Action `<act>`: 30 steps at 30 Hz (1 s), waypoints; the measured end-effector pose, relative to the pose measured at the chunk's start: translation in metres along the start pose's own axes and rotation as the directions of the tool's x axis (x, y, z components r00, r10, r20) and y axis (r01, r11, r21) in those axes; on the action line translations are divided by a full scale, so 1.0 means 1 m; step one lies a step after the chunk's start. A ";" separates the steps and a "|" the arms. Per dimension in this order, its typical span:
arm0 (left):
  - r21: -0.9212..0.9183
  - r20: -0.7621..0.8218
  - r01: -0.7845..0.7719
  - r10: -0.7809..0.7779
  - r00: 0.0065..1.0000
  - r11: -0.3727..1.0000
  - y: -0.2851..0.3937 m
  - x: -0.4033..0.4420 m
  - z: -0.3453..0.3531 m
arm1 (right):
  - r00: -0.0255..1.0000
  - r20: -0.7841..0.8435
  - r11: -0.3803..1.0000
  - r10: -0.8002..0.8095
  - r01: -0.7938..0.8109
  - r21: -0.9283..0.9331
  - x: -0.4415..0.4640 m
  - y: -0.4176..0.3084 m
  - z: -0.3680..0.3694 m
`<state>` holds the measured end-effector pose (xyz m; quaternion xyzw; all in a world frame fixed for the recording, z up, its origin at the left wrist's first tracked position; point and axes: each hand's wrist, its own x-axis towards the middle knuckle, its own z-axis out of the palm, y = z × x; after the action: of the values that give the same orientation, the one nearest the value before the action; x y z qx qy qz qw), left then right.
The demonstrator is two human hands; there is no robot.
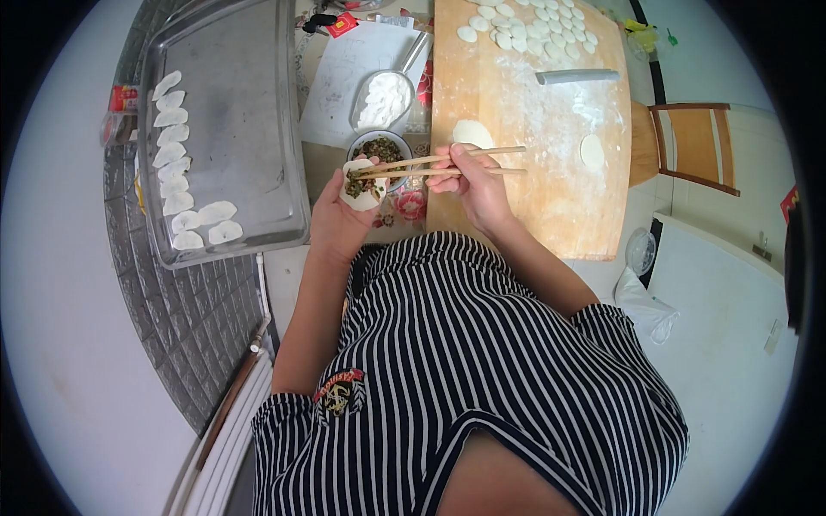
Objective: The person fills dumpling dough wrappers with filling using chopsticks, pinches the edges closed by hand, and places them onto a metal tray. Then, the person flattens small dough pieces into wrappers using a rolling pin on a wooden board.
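My left hand [335, 215] holds a round dumpling wrapper [362, 197] with dark green filling on it. A pair of chopsticks [422, 173] is gripped in my right hand [471, 185], their tips touching the filling on the wrapper. Just beyond stands a bowl of filling [381, 148], partly covered by the chopsticks and the wrapper. Close to my right hand, a flat wrapper [472, 133] lies on the floured wooden board [533, 215]. Farther right on the board is another wrapper [592, 151].
At left, a metal tray [249, 129] carries several folded dumplings [173, 134]. A metal scoop of flour [384, 101] rests on white paper [331, 95] behind the bowl. Several dough pieces [538, 30] and a grey rolling pin [577, 76] lie on the board. A wooden chair [697, 146] stands right.
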<state>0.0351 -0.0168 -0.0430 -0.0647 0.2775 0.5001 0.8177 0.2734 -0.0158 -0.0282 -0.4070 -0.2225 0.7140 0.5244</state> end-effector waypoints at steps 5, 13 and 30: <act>-0.040 -0.008 0.003 -0.003 1.000 0.999 0.000 0.000 -0.002 | 1.000 -0.006 0.999 -0.007 0.007 0.047 0.000 -0.002 -0.003; -0.020 -0.002 -0.004 0.004 1.000 1.000 0.001 0.002 -0.004 | 1.000 0.012 0.995 -0.013 0.012 0.103 -0.004 -0.010 0.001; 0.054 -0.207 -0.124 0.132 0.969 0.991 0.005 0.004 -0.020 | 0.996 -0.080 0.996 -0.050 0.056 0.069 -0.003 -0.011 -0.006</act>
<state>0.0247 -0.0189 -0.0615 -0.0826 0.3760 0.5364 0.7510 0.2853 -0.0151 -0.0226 -0.4096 -0.1867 0.6908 0.5658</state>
